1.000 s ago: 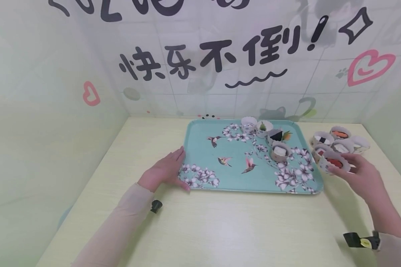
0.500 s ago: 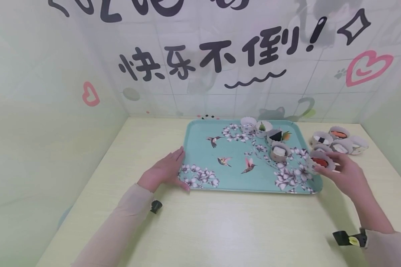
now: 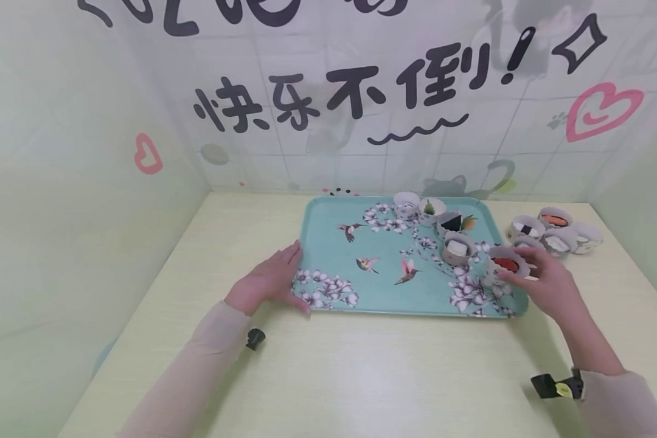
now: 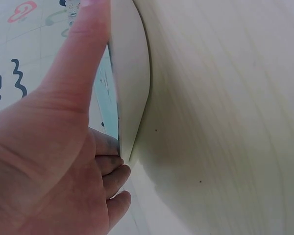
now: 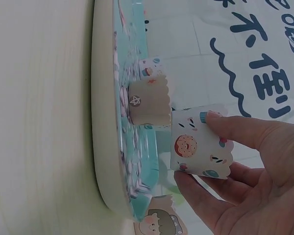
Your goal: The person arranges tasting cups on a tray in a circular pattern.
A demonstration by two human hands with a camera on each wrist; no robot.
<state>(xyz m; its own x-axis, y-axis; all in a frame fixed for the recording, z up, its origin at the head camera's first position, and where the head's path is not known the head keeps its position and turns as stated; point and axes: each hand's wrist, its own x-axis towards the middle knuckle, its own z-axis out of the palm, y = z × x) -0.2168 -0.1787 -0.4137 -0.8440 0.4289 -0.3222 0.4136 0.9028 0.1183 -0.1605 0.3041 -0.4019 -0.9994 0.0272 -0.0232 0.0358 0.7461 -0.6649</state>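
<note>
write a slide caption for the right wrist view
Right hand holds a white donut-printed scallop-rimmed paper cup over a round-cornered turquoise floral tray.

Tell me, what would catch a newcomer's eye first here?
Probably the turquoise tray, printed with birds and blossoms, toward the back of the pale table. Bold black lettering on the backdrop behind it would compete. Then the right hand, holding a paper cup with red contents at the tray's right end.
</note>
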